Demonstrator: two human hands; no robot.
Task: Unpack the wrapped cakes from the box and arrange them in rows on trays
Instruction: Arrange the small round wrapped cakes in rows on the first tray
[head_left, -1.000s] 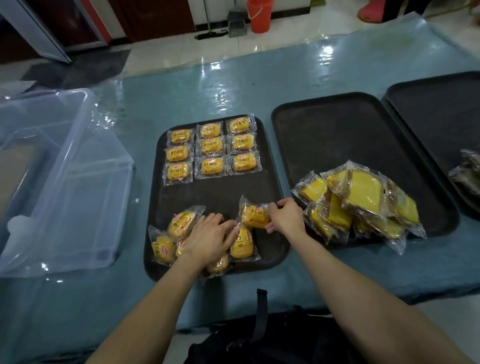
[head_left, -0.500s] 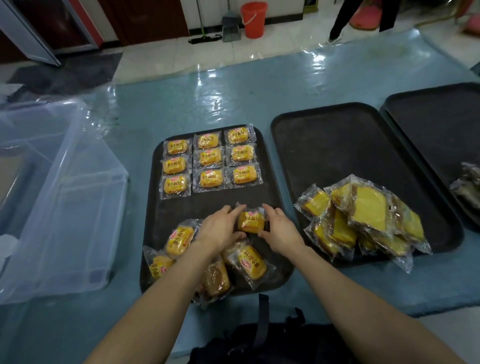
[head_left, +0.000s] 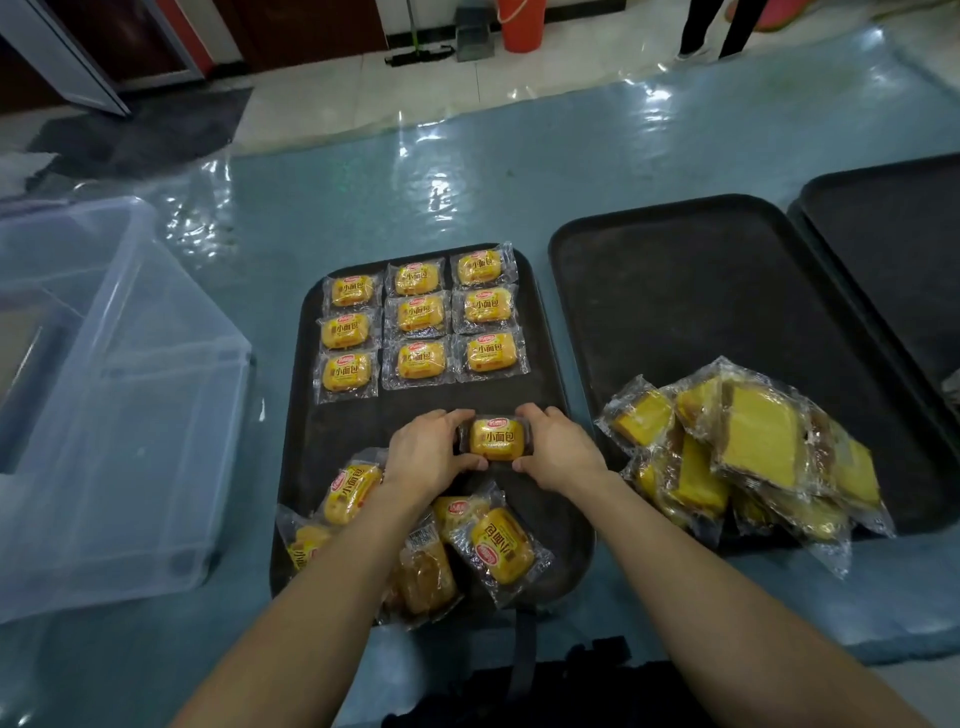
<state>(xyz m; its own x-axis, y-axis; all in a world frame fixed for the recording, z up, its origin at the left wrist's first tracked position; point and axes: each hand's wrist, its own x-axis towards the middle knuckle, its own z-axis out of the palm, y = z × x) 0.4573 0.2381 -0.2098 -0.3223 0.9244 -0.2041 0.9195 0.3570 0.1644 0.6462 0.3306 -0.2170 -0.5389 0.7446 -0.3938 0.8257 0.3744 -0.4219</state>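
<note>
A black tray (head_left: 306, 415) lies in front of me with several wrapped yellow cakes (head_left: 421, 313) set in three rows at its far end. Both hands hold one wrapped cake (head_left: 497, 439) just below those rows: my left hand (head_left: 428, 454) pinches its left end, my right hand (head_left: 558, 449) pinches its right end. Loose wrapped cakes (head_left: 501, 545) lie in a heap at the tray's near end, partly under my left forearm. A clear plastic box (head_left: 119, 395) stands at the left.
A second black tray (head_left: 691, 291) to the right carries a pile of larger wrapped cake slices (head_left: 753, 447) at its near edge. A third black tray (head_left: 893, 249) is at the far right. A person's legs (head_left: 717, 26), a red bucket (head_left: 522, 23) and a mop stand beyond the table.
My right hand lifted one cake from the heap and carried it up the tray. My left hand left the heap and took the cake's other end.
</note>
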